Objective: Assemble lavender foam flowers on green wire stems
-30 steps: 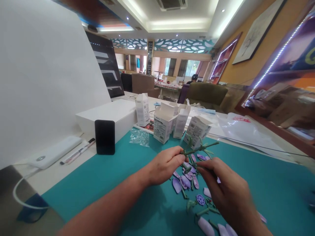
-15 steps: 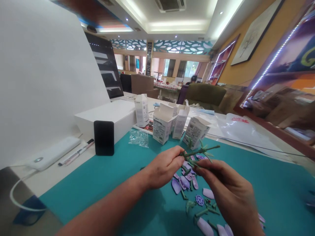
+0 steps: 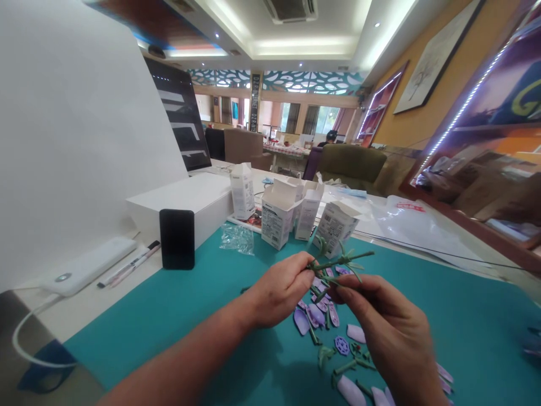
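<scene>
Pinched in my left hand [image 3: 281,290] is a green plastic stem [image 3: 346,259] with thin leaves, its free end pointing right. The fingertips of my right hand [image 3: 389,327] close on a thin green leaf piece [image 3: 332,280] just below that stem. Both hands are raised over the teal mat [image 3: 169,327], close together. Under and between them lie loose lilac petal pieces [image 3: 301,321], a purple round lattice piece [image 3: 341,345] and several green stem parts [image 3: 350,366]. Part of the pile is hidden by my right hand.
Behind the mat stand several opened white boxes [image 3: 276,220]. Crumpled clear plastic [image 3: 236,239] lies left of them. A black upright slab [image 3: 177,239], pens [image 3: 129,265] and a white power strip [image 3: 91,265] are at left. A clear bag [image 3: 418,225] lies at back right. A person sits far off.
Both hands keep their hold and have barely moved. The view has shifted very slightly.
</scene>
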